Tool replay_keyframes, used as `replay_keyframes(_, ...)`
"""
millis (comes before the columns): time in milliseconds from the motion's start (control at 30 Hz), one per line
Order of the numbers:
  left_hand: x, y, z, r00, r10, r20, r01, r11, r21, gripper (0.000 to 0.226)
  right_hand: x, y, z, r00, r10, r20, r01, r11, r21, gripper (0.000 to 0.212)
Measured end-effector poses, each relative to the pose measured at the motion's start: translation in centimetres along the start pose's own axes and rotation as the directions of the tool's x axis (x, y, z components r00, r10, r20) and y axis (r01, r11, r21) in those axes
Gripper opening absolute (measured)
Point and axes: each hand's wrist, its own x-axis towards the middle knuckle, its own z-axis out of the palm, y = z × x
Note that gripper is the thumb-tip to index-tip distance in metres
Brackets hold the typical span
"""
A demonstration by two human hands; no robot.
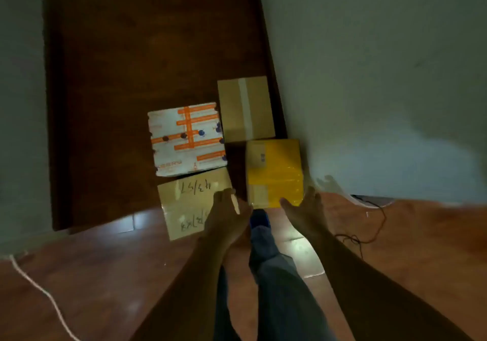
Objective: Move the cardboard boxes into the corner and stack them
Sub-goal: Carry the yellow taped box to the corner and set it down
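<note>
Several boxes lie on the floor by a dark wooden door. A yellow-taped box (275,173) sits nearest the right wall. Behind it stands a plain brown box (245,109) with a tape strip. A white box with orange tape (185,139) is to the left. A flat brown box with handwriting (188,203) lies in front of it. My left hand (228,213) hovers over the written box's right edge, fingers apart. My right hand (305,207) reaches at the yellow box's near right corner, open; whether it touches is unclear.
The dark wooden door (137,64) stands behind the boxes and a pale wall (382,77) runs along the right. A white cord (39,288) lies on the floor at left, a dark cable (369,230) at right. My leg and blue shoe (259,218) are between my arms.
</note>
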Motion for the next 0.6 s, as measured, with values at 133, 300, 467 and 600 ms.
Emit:
replay_keyframes(133, 8.0, -1.3, 4.4, 0.994, -0.078, 0.077, 0.081, 0.996, -0.039, 0.08, 8.1, 1.5, 2.0, 0.999, 0.035, 0.03, -0.034, 0.998, -0.045, 0.101)
replay_keyframes(300, 15.5, -3.1, 9.5, 0.988, -0.128, 0.087, 0.138, 0.981, -0.133, 0.099, 15.6, 4.9, 4.3, 0.989, 0.128, 0.078, -0.127, 0.992, -0.018, 0.118)
replay_keyframes(467, 20.8, -5.8, 13.6, 0.966, -0.219, 0.135, 0.251, 0.919, -0.303, 0.113, 20.7, 7.3, 6.2, 0.971, 0.168, 0.172, -0.188, 0.977, 0.106, 0.107)
replay_keyframes(600, 23.3, -5.8, 14.6, 0.951, -0.205, 0.231, 0.29, 0.847, -0.446, 0.092, 23.2, 8.0, 6.5, 0.962, 0.152, 0.227, -0.21, 0.943, 0.259, 0.107)
